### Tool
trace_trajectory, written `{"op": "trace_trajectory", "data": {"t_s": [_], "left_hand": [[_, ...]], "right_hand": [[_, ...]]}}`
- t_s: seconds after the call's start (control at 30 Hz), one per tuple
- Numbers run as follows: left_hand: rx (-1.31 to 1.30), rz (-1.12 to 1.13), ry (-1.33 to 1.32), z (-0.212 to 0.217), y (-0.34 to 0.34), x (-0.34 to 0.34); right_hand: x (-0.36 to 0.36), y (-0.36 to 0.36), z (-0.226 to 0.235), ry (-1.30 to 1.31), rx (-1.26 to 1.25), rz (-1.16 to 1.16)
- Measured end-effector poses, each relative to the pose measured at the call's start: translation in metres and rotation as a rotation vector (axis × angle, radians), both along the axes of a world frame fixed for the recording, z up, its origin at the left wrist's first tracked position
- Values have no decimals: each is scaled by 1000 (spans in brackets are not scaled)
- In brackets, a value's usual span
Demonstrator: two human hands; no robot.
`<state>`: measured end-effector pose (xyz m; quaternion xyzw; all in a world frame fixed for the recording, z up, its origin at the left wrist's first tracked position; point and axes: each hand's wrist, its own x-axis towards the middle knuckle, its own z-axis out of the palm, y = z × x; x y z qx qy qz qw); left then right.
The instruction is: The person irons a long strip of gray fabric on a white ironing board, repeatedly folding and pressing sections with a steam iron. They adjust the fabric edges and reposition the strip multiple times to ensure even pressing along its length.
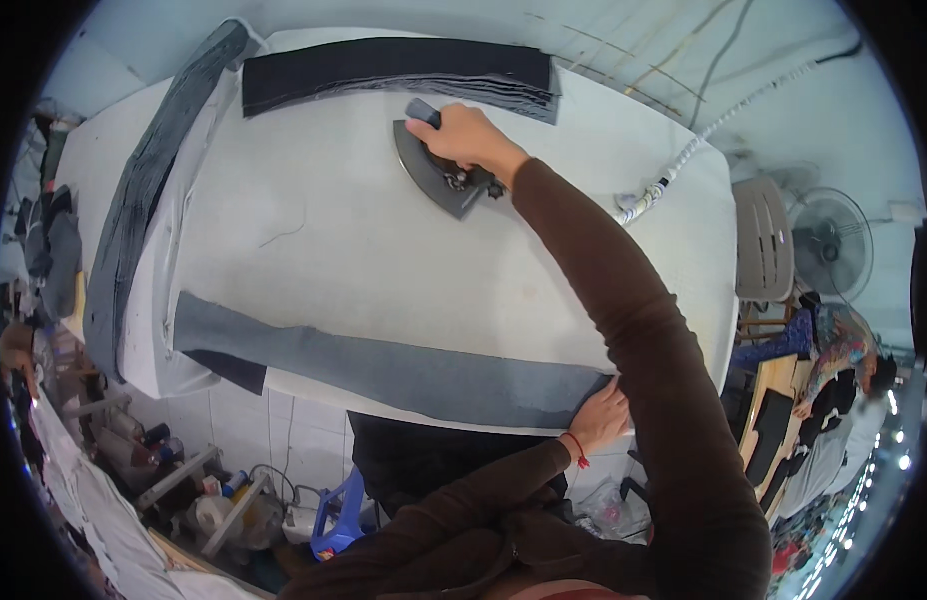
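My right hand (468, 137) is closed around the handle of an iron (435, 172), which rests on the white padded table (383, 270) toward its far side. Along the near edge lies a long grey fabric strip (383, 370), with a darker piece (228, 371) showing under its left part. At the strip's right end my left hand (601, 413), a red string bracelet at the wrist, grips the cloth; some of its fingers are hidden. My right arm reaches across above it.
A stack of black strips (398, 75) lies at the far edge, and a grey bundle (148, 190) drapes over the left side. A wrapped hose (703, 145) rises at right, near a chair (764, 240) and fan (831, 240). Another person (848, 335) sits right. A blue stool (340, 515) stands below.
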<state>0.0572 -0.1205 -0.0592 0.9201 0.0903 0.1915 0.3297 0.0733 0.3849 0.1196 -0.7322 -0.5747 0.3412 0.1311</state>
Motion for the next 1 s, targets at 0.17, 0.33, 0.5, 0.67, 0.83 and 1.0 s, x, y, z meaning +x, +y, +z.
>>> {"op": "trace_trajectory", "data": {"t_s": [0.17,0.33,0.5,0.67,0.83,1.0], "left_hand": [[-15,52,88,43,28,-5],[105,54,61,40,31,-2],[269,47,116,46,20,-2],[291,46,151,49,22,-6],[273,35,143,46,20,-4],[256,28,149,49,21,-2]], "right_hand": [[122,-126,12,75,60,-154],[228,-296,50,-81,50,-353],[267,-470,44,-426,77,-456],[242,-562,10,-380,51,-549],[223,-588,-7,-327,120,-561],[214,-578,-18,-227,158,-495]]}}
